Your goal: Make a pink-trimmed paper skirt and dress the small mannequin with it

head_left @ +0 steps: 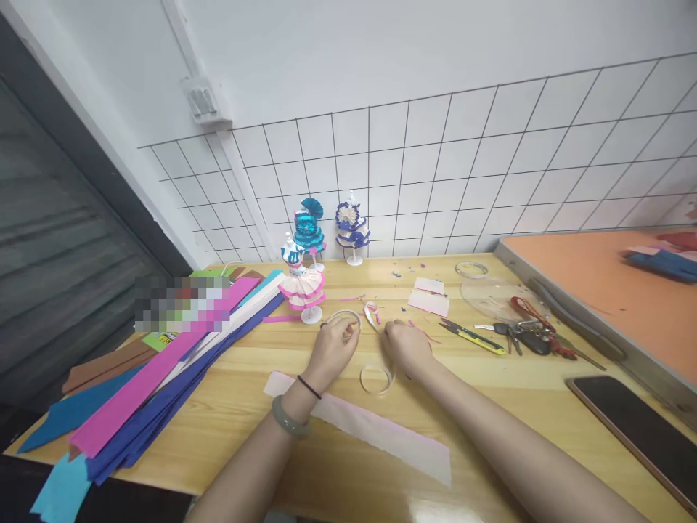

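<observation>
My left hand [338, 346] is closed in a pinch above the table; whatever its fingertips hold is too small to name. Just behind it lies a pale ring like a tape roll [348, 314], partly hidden by the fingers. My right hand [407, 347] is also closed, at the end of a narrow white strip [371, 315] that curls away behind it. A second thin tape roll [361, 382] lies between the wrists. Below the hands is a long cream crepe paper strip [386, 434] with a pink edge, partly under my left wrist.
Three small dress forms in paper dresses, pink-white [303, 288], teal [308, 231] and navy-cream [353, 226], stand at the back. Folded crepe paper [157, 363] lies left. Rightward are snips [473, 336], keys [532, 340], a phone [637, 436] and cream paper pieces [429, 301].
</observation>
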`<state>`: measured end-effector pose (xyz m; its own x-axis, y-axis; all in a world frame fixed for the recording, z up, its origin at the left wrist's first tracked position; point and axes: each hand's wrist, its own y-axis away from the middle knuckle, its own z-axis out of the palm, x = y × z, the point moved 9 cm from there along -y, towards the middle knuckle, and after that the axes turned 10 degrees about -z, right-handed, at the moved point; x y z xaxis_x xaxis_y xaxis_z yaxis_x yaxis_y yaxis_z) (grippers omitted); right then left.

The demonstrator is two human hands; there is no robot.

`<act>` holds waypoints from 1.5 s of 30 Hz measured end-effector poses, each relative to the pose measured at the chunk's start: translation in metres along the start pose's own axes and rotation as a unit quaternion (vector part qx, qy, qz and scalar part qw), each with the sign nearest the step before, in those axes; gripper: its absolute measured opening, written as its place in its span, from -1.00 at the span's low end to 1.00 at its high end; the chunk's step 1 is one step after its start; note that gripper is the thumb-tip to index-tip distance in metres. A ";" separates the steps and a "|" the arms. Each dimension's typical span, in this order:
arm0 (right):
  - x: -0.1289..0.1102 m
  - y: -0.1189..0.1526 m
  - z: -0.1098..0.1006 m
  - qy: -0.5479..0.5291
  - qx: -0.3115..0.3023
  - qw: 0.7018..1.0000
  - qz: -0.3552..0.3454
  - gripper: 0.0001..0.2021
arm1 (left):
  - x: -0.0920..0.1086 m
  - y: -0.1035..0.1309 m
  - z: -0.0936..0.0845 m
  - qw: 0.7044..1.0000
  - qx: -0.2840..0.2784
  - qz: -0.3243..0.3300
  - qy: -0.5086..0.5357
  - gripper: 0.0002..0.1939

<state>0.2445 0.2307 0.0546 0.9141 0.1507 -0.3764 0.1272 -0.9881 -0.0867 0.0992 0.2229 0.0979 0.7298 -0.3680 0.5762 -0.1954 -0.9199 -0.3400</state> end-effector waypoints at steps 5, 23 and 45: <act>0.031 0.004 -0.037 -0.102 0.045 0.994 0.007 -0.72 | -0.018 0.003 0.012 0.999 -0.034 -0.040 0.005 -0.81; 0.005 0.106 -0.042 -0.439 -0.034 0.897 -0.034 -0.67 | -0.014 0.037 0.070 0.870 -0.278 -0.327 0.244 -0.49; -0.005 -0.031 0.009 0.012 -0.028 0.993 -0.113 -0.75 | -0.046 0.055 0.047 0.726 -0.279 -0.411 0.475 -0.82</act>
<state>0.2321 0.2613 0.0505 0.8682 0.3696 -0.3311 0.3517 -0.9290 -0.1150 0.0856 0.1960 0.0174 0.0207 0.6537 0.7565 -0.3782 -0.6953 0.6112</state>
